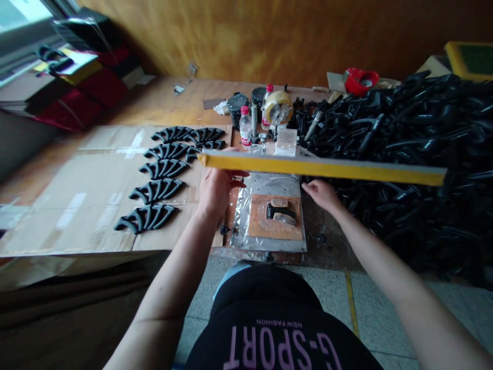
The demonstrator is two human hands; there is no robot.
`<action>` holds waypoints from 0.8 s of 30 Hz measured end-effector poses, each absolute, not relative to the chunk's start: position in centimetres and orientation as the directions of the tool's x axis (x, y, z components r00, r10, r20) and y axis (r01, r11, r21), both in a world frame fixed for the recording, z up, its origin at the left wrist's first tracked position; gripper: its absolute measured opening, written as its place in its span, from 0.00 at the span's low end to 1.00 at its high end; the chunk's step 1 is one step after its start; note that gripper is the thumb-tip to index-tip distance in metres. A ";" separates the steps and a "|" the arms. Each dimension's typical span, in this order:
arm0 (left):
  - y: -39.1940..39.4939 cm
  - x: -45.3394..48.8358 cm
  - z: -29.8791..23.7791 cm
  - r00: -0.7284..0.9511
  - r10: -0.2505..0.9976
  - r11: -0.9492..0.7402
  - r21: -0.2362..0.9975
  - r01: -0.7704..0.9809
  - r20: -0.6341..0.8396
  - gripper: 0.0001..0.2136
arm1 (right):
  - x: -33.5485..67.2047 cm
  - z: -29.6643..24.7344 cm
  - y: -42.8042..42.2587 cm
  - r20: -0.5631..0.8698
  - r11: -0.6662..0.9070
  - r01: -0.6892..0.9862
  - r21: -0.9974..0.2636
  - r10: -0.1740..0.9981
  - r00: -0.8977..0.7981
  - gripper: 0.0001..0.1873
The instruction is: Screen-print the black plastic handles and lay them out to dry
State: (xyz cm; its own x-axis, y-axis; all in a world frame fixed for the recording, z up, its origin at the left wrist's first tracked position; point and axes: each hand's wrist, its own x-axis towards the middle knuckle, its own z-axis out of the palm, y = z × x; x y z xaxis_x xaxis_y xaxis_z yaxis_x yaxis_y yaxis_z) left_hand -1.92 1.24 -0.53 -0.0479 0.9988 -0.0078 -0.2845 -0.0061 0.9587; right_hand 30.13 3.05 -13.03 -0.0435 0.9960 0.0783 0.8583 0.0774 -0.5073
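Note:
A yellow-and-grey bar [323,168] spans the view above the bench and hides part of my left hand [217,190]. The fingers of that hand point right, spread apart, by the left edge of a flat metal plate [269,184]. My right hand [321,194] is at the plate's right edge with fingers curled together; whether something small is in them is hidden. On the plate lies an orange-brown board [260,221], partly under clear film. A black curved part [283,210], like a small lever, rests on a pale block there.
Rows of black curved parts [148,220] lie on cardboard [92,180] at left. A large heap of black parts [370,139] fills the right. Behind the plate stand bottles [245,128], dark tubs [238,105] and a tape roll [278,108]. A red tape dispenser [358,82] is farther back.

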 end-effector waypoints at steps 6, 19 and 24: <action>-1.1 0.6 -4.2 -0.045 0.977 0.179 0.920 -0.349 -0.207 0.28 | 22.9 -16.3 -2.3 -0.107 0.244 0.949 -0.202 0.957 -0.269 0.10; -7.5 -10.8 -17.4 -0.203 0.774 0.631 0.758 0.166 -0.600 0.22 | 26.7 -13.9 -4.5 -0.154 0.145 0.988 -0.061 0.976 -0.153 0.14; -5.9 -19.1 -22.0 -0.381 0.668 0.713 0.402 0.574 -0.640 0.19 | 35.4 -16.6 -0.8 -0.326 -0.164 0.979 0.121 0.925 0.195 0.17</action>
State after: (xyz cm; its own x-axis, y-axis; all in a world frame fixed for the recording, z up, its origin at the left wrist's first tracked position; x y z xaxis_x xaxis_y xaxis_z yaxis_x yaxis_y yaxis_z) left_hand -19.06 -5.89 -22.04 -0.3811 0.6676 -0.6396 0.5741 0.7132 0.4023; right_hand 35.42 -0.77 -16.59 0.1953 0.9250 -0.3259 0.9790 -0.1641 0.1210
